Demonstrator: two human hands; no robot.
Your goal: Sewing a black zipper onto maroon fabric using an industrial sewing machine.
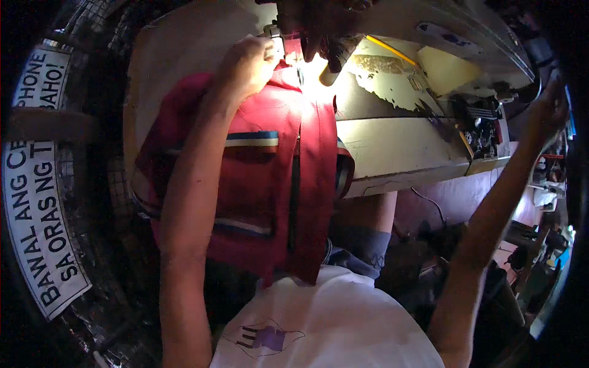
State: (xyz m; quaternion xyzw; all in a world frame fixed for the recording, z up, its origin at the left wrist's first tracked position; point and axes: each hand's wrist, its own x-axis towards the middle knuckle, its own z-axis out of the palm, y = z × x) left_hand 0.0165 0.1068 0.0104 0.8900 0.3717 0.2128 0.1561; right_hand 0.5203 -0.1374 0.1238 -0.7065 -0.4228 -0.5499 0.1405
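Observation:
A red garment [245,178] with blue, white and red stripes and a long front opening lies over the sewing table's edge and hangs down to my lap. Its upper end sits under the dark head of a sewing machine [322,27], where a bright lamp lights the cloth. My left hand [251,64] is closed at that upper end, beside a small metal part [275,40] of the machine; what its fingers pinch is hidden. Out to the far right, my right hand [552,104] is raised at the machine's right end, near its wheel. Shadow hides those fingers.
The pale tabletop [399,144] has a worn, peeling patch. A yellow pencil-like stick [392,50] lies behind the lamp's light. Scissors [437,119] and dark small parts [481,132] sit to the right. A printed sign [37,227] hangs on mesh at left.

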